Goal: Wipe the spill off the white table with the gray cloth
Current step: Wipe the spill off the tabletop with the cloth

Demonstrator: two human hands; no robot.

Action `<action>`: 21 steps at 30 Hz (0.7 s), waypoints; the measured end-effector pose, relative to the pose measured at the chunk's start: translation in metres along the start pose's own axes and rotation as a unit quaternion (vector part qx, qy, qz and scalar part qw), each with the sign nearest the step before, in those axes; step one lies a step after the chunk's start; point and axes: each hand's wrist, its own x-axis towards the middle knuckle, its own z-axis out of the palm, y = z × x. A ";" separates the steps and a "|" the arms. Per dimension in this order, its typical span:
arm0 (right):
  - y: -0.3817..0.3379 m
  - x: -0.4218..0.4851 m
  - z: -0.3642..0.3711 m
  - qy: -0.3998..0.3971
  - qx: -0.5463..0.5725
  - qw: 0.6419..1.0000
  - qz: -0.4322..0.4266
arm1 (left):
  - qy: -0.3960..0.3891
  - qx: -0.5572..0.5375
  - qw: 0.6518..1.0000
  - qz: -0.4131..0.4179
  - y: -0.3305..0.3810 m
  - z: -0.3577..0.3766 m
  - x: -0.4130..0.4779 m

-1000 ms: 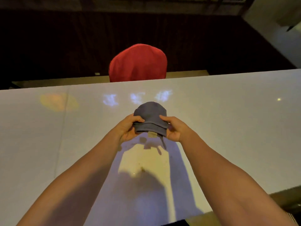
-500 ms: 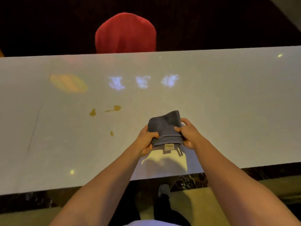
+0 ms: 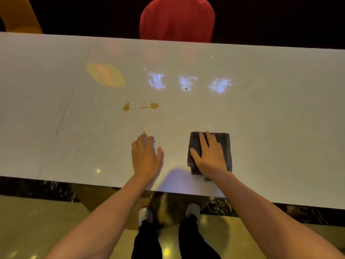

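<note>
The folded gray cloth (image 3: 225, 146) lies flat on the white table (image 3: 280, 118) near its front edge. My right hand (image 3: 210, 156) presses on the cloth with straight, spread fingers. My left hand (image 3: 145, 156) rests flat on the bare table to the left of the cloth, holding nothing. The brownish spill (image 3: 141, 106) shows as two blobs joined by a thin streak, beyond my left hand. A small drop (image 3: 144, 132) of the same colour sits right at my left fingertips.
A red chair back (image 3: 177, 17) stands behind the table's far edge, and a yellow seat (image 3: 18, 14) at the far left. Light patches and glowing characters (image 3: 186, 83) are projected on the tabletop. My feet (image 3: 168, 214) stand below the front edge.
Both hands held the folded cloth above the table before. Now the cloth lies on the table under my right palm, and my left hand has let go and moved left onto the table.
</note>
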 end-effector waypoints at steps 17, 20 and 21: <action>-0.161 -0.082 0.129 -0.067 -0.122 0.955 -0.263 | -0.014 0.175 0.978 -0.114 -0.169 -0.025 0.020; -0.113 -0.045 0.094 -0.070 -0.151 0.920 -0.354 | -0.017 0.178 0.977 -0.117 -0.171 -0.023 0.021; -0.092 -0.027 0.079 -0.050 -0.155 0.934 -0.318 | -0.020 0.181 0.976 -0.118 -0.171 -0.023 0.022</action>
